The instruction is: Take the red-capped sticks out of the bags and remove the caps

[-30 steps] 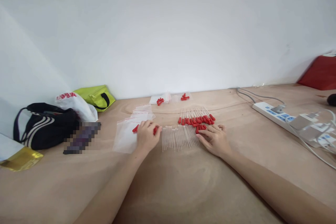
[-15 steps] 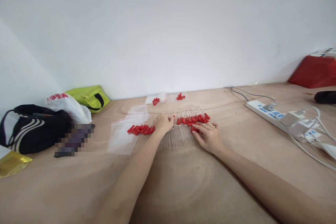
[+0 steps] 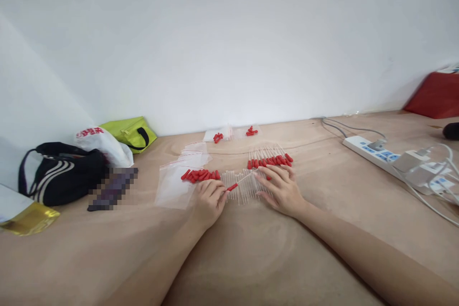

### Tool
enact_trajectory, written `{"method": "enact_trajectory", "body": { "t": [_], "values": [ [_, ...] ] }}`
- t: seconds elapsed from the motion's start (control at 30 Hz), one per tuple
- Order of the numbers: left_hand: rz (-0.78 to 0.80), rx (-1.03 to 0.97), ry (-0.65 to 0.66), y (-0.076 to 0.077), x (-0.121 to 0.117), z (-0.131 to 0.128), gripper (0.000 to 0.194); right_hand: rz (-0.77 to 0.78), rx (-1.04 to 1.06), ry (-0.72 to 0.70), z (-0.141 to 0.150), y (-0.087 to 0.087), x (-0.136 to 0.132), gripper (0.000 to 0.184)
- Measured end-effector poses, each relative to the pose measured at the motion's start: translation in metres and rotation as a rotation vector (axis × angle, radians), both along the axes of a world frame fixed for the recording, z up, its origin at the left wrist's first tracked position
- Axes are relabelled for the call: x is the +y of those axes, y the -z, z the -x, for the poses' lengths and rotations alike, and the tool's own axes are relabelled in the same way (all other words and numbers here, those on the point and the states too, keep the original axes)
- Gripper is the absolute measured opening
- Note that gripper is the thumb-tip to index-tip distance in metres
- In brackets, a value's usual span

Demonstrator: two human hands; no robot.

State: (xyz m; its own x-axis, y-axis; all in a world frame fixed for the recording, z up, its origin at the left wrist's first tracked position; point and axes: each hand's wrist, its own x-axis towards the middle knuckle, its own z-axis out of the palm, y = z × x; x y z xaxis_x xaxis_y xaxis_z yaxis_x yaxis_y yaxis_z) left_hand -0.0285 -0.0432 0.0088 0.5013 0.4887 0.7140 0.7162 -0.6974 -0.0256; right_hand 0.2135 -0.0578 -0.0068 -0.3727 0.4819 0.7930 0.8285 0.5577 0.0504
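Note:
My left hand (image 3: 210, 201) is closed in a pinch on the red end of a thin pale stick (image 3: 232, 187), which slants up to the right toward my right hand (image 3: 284, 190). The fingers of my right hand are apart, its index fingertip near the stick's far end; whether they touch is unclear. Beneath both hands lies a row of thin pale sticks (image 3: 238, 195). Behind my right hand are more sticks with red rubber-like tips (image 3: 271, 160), side by side. A heap of loose red tips (image 3: 199, 175) rests beyond my left hand, beside clear zip bags (image 3: 174, 196).
Two small groups of red pieces (image 3: 251, 131) lie on bags near the wall. To the right is a white power strip (image 3: 373, 152) with chargers and cables. A black bag (image 3: 68, 174), a white plastic bag (image 3: 103, 146) and a lime pouch (image 3: 131, 133) stand left.
My left hand has drawn back toward me and left, bringing the red-ended stick over the row of sticks. My right hand's fingers have moved slightly and spread more.

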Motion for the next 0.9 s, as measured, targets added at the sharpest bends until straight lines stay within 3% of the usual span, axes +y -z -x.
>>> {"method": "enact_trajectory", "body": {
  "t": [0.17,0.37,0.5,0.7,0.9],
  "values": [
    [-0.102,-0.006,0.105,0.005,-0.003,-0.013,0.010,-0.018,-0.039,-0.073,0.008,0.004,0.003,0.027],
    [-0.067,-0.017,0.158,0.005,-0.002,-0.017,0.005,-0.011,-0.031,-0.110,0.014,0.007,0.007,0.014],
    [-0.031,0.039,0.166,0.004,-0.001,-0.020,0.021,-0.005,-0.029,-0.136,0.018,0.006,0.005,0.014],
    [-0.025,0.054,0.232,0.006,-0.001,-0.025,0.011,0.020,-0.050,-0.171,0.021,0.005,0.000,0.017],
    [0.015,0.088,0.180,0.007,-0.005,-0.020,0.015,0.068,-0.088,-0.176,0.019,0.004,-0.003,0.019]
  ]
}}
